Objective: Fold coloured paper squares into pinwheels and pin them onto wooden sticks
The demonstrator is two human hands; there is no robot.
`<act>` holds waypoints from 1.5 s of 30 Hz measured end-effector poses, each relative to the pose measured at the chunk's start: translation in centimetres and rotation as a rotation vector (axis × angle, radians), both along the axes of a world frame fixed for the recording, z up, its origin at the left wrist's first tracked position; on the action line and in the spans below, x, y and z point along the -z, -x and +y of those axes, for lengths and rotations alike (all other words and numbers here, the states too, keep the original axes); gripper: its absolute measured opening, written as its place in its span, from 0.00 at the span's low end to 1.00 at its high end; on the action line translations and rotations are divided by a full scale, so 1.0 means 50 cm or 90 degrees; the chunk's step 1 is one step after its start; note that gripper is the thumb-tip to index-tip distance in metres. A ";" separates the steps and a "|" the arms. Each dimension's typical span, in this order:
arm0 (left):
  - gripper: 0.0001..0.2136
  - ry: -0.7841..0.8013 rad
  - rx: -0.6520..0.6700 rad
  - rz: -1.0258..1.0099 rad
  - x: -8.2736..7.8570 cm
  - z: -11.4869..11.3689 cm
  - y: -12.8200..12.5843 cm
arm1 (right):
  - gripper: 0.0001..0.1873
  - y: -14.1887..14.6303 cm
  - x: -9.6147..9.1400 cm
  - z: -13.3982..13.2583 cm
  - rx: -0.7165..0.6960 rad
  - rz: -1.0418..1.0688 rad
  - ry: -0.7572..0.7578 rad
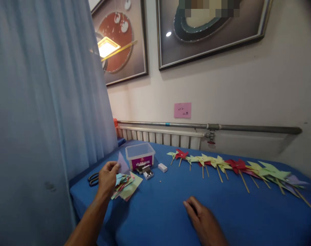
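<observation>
My left hand (108, 177) pinches a pale purple paper square (123, 164) by its edge and holds it just above a loose stack of coloured paper squares (126, 186) on the blue table (160, 215). My right hand (200, 217) rests on the cloth near the front, fingers curled loosely together, with nothing seen in it. A row of finished paper pinwheels on wooden sticks (237, 169) lies across the table from the middle to the right.
A clear plastic box with a purple label (140, 156) stands behind the stack, with small open boxes (146, 171) and a white box (162, 167) beside it. Black scissors (93, 179) lie at the left edge. A curtain (42, 102) hangs left; radiator and pipe (209, 127) run behind.
</observation>
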State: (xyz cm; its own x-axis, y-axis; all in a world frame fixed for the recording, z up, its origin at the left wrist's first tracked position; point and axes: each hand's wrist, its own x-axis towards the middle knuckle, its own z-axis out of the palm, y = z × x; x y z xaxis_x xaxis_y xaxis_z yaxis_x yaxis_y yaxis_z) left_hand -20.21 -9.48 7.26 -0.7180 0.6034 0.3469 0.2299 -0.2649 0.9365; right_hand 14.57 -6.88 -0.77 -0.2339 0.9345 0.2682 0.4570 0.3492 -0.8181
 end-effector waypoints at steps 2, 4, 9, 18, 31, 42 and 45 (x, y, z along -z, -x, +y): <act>0.19 0.016 0.184 -0.108 -0.009 0.021 -0.074 | 0.24 0.001 0.002 0.005 0.004 0.061 0.023; 0.20 0.013 0.321 -0.192 -0.010 0.043 -0.153 | 0.28 0.002 -0.001 0.011 -0.009 0.161 0.092; 0.21 0.062 0.551 -0.313 0.014 0.100 -0.329 | 0.37 -0.007 -0.042 0.017 -0.086 0.532 0.246; 0.19 0.140 0.582 -0.223 0.082 0.161 -0.443 | 0.27 -0.043 -0.038 0.038 0.069 0.649 0.213; 0.18 0.173 0.559 -0.218 0.123 0.162 -0.422 | 0.29 -0.042 0.006 0.051 0.070 0.583 0.259; 0.16 0.176 0.571 -0.185 0.124 0.156 -0.425 | 0.29 -0.047 -0.023 0.036 0.030 0.608 0.260; 0.17 0.157 0.555 -0.164 0.128 0.156 -0.427 | 0.29 -0.046 -0.011 0.042 0.038 0.609 0.261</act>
State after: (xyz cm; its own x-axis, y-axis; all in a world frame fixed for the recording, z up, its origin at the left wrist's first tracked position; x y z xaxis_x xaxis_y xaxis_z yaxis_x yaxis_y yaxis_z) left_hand 1.13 -1.66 0.88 -0.0149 0.9994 0.0303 -0.1784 -0.0325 0.9834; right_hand 16.85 -4.77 -0.22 -0.0408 0.9989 -0.0234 -0.4371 -0.0389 -0.8986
